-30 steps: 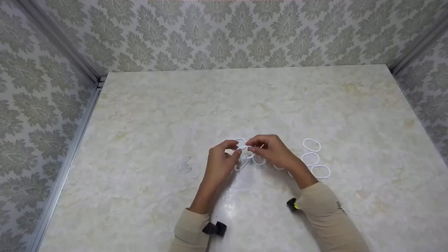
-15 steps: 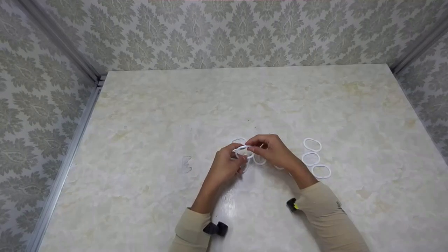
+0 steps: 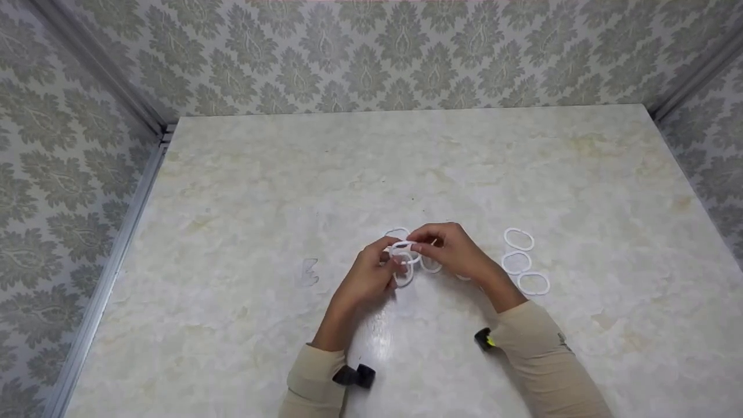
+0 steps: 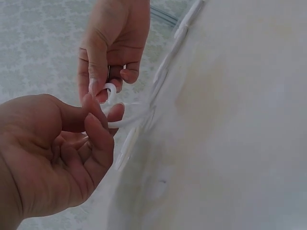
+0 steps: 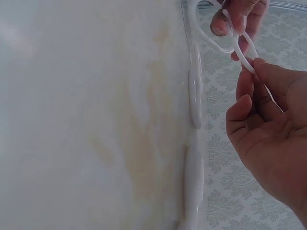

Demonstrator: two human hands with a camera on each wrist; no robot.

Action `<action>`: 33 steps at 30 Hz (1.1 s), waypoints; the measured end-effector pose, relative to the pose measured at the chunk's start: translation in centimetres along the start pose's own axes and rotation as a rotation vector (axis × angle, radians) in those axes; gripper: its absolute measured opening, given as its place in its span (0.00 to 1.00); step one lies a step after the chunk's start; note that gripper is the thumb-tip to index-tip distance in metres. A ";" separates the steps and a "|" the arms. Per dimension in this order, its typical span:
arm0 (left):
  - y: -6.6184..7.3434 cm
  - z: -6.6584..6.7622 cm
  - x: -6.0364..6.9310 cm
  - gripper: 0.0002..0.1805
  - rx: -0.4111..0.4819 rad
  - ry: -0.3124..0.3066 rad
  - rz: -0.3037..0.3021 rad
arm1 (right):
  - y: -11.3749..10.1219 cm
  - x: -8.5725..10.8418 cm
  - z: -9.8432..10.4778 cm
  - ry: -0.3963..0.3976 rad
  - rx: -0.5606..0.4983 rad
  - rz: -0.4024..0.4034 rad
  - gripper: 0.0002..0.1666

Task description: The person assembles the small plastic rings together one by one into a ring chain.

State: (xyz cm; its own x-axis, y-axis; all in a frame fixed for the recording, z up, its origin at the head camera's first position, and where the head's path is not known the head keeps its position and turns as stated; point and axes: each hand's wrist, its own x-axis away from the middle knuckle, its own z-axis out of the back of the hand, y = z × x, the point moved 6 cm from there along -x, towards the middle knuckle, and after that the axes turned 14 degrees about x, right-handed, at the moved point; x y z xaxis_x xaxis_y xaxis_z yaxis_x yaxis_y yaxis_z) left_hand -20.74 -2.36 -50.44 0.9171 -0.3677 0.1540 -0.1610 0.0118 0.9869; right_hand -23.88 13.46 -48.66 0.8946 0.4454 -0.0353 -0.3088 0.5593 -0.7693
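Between both hands in the head view is a white oval ring (image 3: 404, 243), a thin plastic loop. My left hand (image 3: 367, 274) pinches its left side with thumb and fingers. The right hand (image 3: 451, 248) pinches its upper right part; both hands also show in the left wrist view, where a curved white end (image 4: 111, 89) sticks out by the right thumb. A second white ring (image 5: 205, 37) hangs looped at the left fingers in the right wrist view. Whether the two rings are linked is partly hidden by fingers.
More white rings lie on the marbled table (image 3: 261, 174): a ring (image 3: 397, 229) behind the left fingers, a ring (image 3: 430, 271) below the right hand, and several at right, including the front ring (image 3: 533, 294). A clear jagged-edged piece (image 3: 306, 273) lies at left.
The left fingers have shifted right and re-gripped the ring, which now faces up more openly. The second ring hangs closer beneath it. My right hand stays nearly still.
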 end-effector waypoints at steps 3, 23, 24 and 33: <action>0.0 0.2 0.0 0.17 0.015 -0.027 0.004 | 0.1 0.0 -0.1 -0.014 -0.013 -0.004 0.11; -0.4 2.0 0.0 0.13 -0.200 0.070 0.080 | -0.3 -0.6 -1.0 -0.070 -0.028 -0.003 0.11; -0.4 2.1 0.0 0.13 -0.215 0.076 0.083 | -0.3 -0.6 -1.1 -0.076 -0.027 -0.002 0.11; -0.4 2.5 0.1 0.20 -0.206 0.061 0.080 | -0.4 -1.1 -1.7 -0.126 -0.002 0.003 0.10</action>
State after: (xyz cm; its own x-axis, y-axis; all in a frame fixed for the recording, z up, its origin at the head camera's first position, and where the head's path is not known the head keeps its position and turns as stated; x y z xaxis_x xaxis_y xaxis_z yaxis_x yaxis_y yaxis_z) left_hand -21.46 -4.73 -50.94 0.9256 -0.3016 0.2286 -0.1619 0.2304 0.9595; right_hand -24.20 11.62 -49.41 0.8460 0.5316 0.0426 -0.3110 0.5567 -0.7703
